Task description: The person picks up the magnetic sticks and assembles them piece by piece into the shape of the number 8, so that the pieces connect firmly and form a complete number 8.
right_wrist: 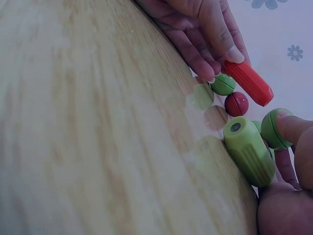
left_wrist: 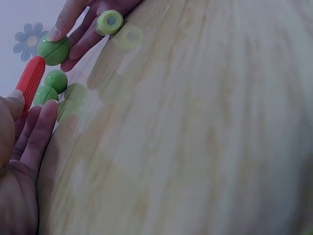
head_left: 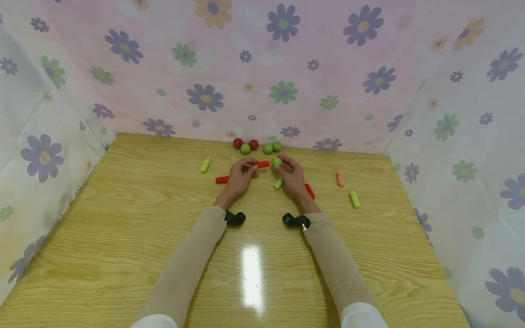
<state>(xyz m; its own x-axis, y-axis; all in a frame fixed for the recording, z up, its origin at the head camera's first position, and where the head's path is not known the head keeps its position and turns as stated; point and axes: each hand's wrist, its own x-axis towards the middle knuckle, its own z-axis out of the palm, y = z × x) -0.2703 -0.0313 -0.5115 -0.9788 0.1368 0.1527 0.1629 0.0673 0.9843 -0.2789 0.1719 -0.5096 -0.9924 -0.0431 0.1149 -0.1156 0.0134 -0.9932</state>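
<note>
Between thumb and fingers, my left hand [head_left: 239, 176] pinches a ridged red stick [head_left: 262, 164], its free end pointing right. Opposite it, my right hand [head_left: 293, 176] holds a green ball [head_left: 276, 161] by thumb and fingertips. The right wrist view shows a small gap between the red stick [right_wrist: 249, 84] and the green ball [right_wrist: 277, 129]. A yellow-green stick [head_left: 278, 183] with a grey disc in its end lies beside the right hand. Just left of the left wrist is another red stick [head_left: 222, 180]; a third red stick [head_left: 309, 191] is partly hidden by the right hand.
Along the back of the wooden table [head_left: 123, 228] sit two red balls, one being the leftmost ball [head_left: 238, 143], and several green balls [head_left: 268, 148]. Yellow-green sticks lie left [head_left: 205, 165] and right [head_left: 354, 199], near an orange stick [head_left: 340, 179]. Flowered cloth [head_left: 246, 82] surrounds the table.
</note>
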